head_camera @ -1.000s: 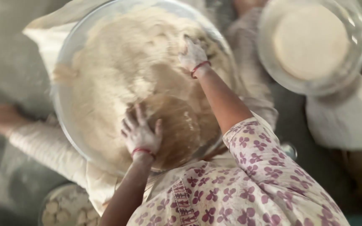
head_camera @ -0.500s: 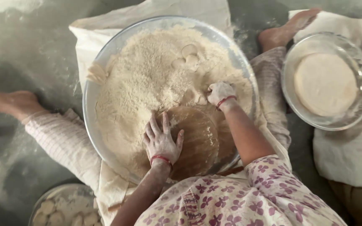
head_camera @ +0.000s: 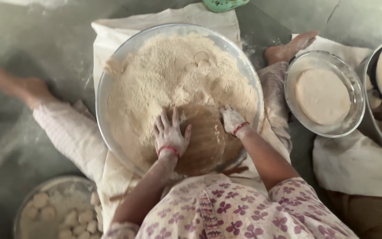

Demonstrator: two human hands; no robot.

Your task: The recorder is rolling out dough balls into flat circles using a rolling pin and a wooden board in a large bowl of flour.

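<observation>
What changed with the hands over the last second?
The right hand came back from the far side of the flour to the near, darker wet patch. The left hand stayed flat and spread on that patch. Nothing was gripped or let go. The big bowl and the small bowl kept their places.

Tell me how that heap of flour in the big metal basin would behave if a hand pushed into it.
The flour heap looks loose and powdery, so it would likely crumble and slide. It coats both the left hand and right hand, so it probably clings. The wet brown patch seems denser, likely stickier.
</observation>
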